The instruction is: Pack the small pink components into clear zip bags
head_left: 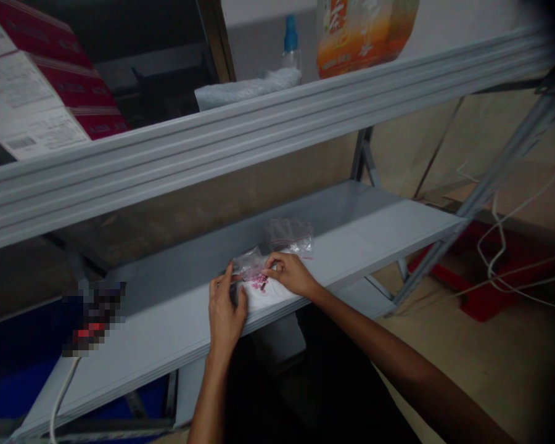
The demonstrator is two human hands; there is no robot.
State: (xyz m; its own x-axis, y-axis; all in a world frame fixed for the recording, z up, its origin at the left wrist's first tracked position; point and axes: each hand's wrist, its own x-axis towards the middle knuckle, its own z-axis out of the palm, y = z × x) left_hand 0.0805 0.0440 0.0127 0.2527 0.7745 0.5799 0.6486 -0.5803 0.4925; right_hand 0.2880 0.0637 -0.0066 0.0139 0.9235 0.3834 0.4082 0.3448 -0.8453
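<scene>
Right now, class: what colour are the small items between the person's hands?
The small items look pink, best in the head view.

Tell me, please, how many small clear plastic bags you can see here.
2 visible: one clear plastic bag held between the left hand and right hand, another bag lying on the grey metal shelf beyond them, which may hide more.
</scene>
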